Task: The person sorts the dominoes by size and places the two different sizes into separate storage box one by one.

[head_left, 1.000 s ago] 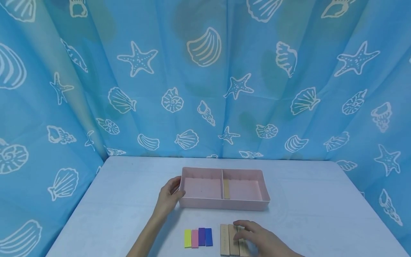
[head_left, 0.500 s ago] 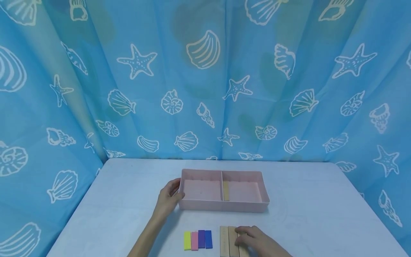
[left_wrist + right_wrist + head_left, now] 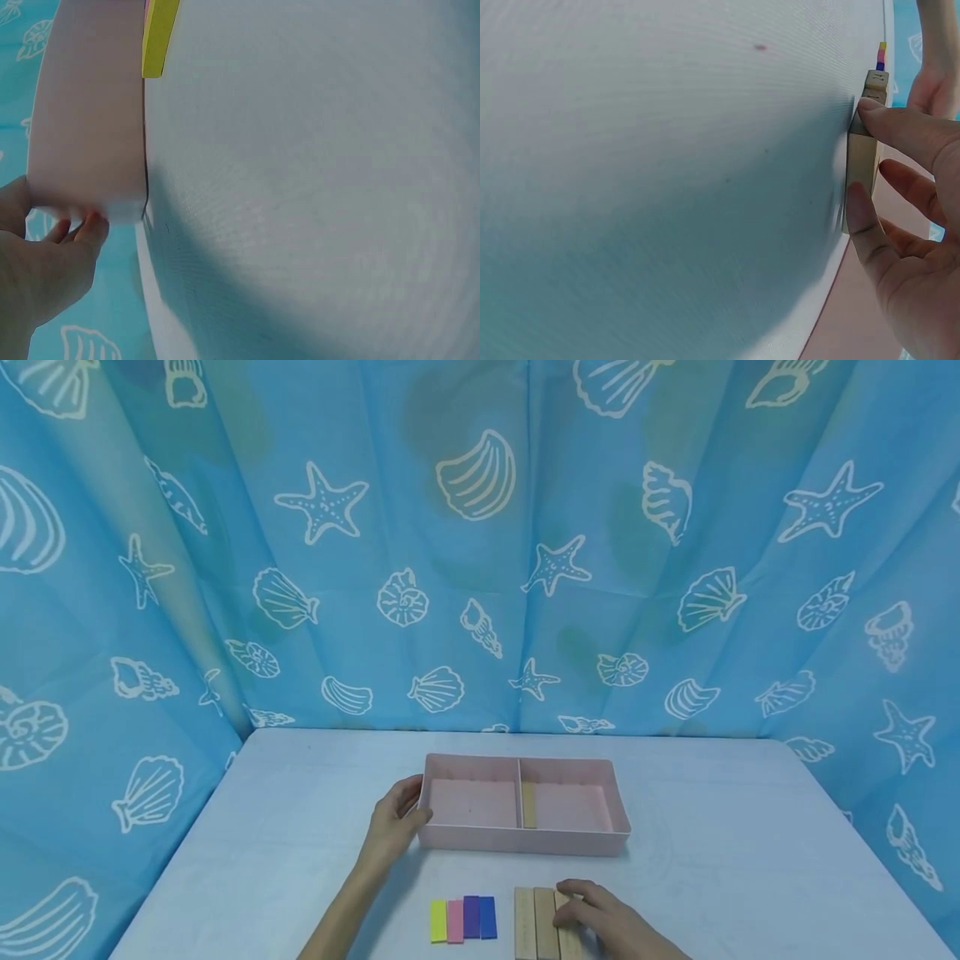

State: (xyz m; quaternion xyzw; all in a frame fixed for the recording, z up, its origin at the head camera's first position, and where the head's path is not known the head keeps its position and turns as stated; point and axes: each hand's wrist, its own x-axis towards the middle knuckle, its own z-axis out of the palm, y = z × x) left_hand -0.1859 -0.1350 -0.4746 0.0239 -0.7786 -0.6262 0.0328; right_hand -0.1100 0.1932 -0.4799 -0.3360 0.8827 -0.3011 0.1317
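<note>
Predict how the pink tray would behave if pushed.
The pink tray is probably stiff, given straight walls; wide and low, it should slide rather than tip. The wooden block inside might shift, having open floor alongside.

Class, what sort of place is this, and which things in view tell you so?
Probably a curtained-off tabletop workspace: a shell-patterned curtain surrounds the back and sides of a white table, where a divided tray and wooden blocks sit.

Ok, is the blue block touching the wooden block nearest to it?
Apart: the head view shows a strip of white table between the blue block and that wooden block.
</note>
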